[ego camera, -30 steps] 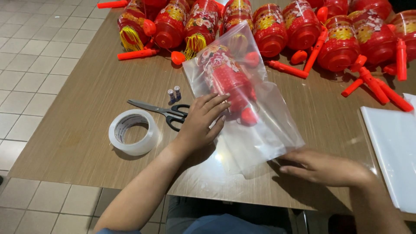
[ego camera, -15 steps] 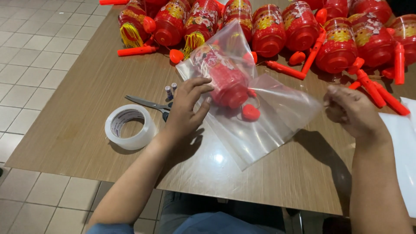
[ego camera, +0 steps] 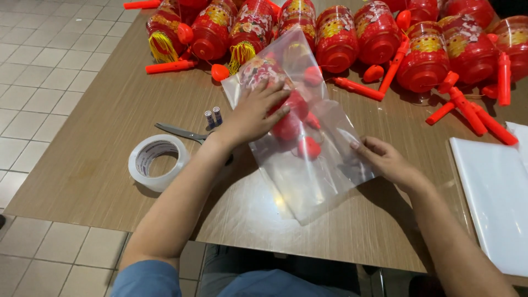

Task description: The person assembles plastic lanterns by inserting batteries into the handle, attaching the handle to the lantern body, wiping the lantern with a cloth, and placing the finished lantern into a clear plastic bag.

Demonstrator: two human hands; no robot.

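Observation:
A clear plastic bag (ego camera: 308, 181) lies on the wooden table (ego camera: 99, 154) with a red lantern (ego camera: 289, 118) and its red parts inside. My left hand (ego camera: 253, 113) presses flat on the bag over the lantern, fingers spread. My right hand (ego camera: 385, 162) rests at the bag's right edge, fingertips touching the plastic.
Several red lanterns (ego camera: 379, 33) and red stick handles (ego camera: 357, 88) crowd the far side of the table. A roll of clear tape (ego camera: 158, 162), scissors (ego camera: 181, 133) and two small batteries (ego camera: 213, 116) lie to the left. A stack of clear bags (ego camera: 495, 192) sits at right.
My right hand came back down from the lanterns to the bag's right edge. The bag now lies flatter, and my left hand shifted onto the lantern inside.

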